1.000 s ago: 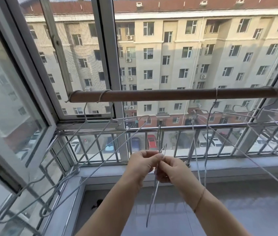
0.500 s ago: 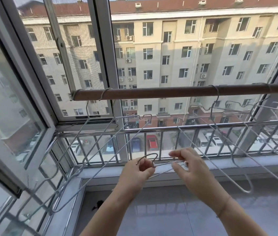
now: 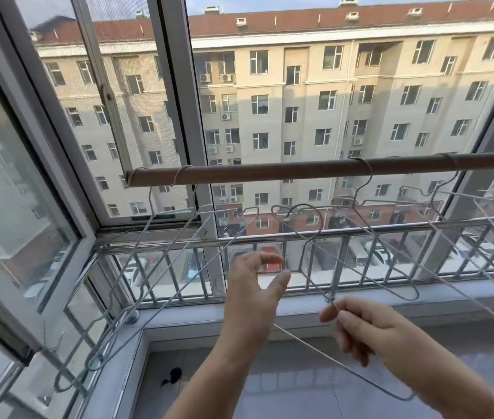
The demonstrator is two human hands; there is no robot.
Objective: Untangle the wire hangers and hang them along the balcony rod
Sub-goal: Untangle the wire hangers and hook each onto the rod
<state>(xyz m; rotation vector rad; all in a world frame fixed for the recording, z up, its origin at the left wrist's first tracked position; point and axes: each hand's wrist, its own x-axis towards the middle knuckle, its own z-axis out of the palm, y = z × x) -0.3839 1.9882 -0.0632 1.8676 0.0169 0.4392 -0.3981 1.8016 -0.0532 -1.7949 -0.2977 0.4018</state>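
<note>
Balcony, looking out and down past the window railing (image 3: 270, 237). The balcony rod (image 3: 270, 173) is running left to right across the far side, above both hands. Hung hangers are already sitting on it: a left pair (image 3: 161, 255) near the rod's left end, one hook (image 3: 365, 164) right of centre, and more hangers (image 3: 481, 225) bunching at the far right. The right hand (image 3: 366, 331) is pinching the loose wire hanger (image 3: 306, 343) between thumb and forefinger at what looks like its twisted neck, its fingers closed narrow on the wire. The left hand (image 3: 251, 291) is hovering just left of it, thumb and fingers spread wide in a loose curve. A thin wire is crossing that gap, but I cannot tell whether the hand is touching it. The loose hanger's long bar is slanting from beside the left wrist down toward the near right. Its upper wires are rising toward a hook-shaped curl (image 3: 297, 211) just below the rod, though crossing wires are making ownership of that curl uncertain. Judgement: the hanger seems freed or nearly so. The bare stretch of rod lies up and far from the fingers, between the left pair and the centre hook. The right hand is controlling the hanger and the left is nearer that gap, so the hook must be lifted and turned over the rod there.
</note>
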